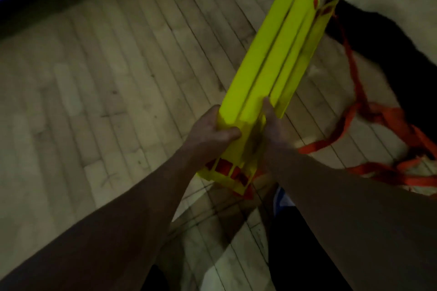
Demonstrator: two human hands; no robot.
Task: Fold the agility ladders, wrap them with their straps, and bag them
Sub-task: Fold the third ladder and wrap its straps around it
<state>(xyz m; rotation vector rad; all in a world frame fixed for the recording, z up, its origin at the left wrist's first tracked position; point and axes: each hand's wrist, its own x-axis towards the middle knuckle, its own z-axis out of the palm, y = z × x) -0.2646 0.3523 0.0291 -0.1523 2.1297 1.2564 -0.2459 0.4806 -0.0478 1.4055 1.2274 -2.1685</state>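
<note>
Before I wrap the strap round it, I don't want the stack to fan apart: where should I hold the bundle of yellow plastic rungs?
Hold the bundle of flat yellow plastic rungs near its close end, clamped across the stack from both sides, as the left hand and right hand do. The far ends already splay slightly, so squeezing across the flat faces should keep them together.

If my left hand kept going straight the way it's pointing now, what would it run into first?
Your left hand already grips the stacked yellow rungs. Pushed further, it would probably meet your right hand on the stack's other side, though depth is unclear.
</note>
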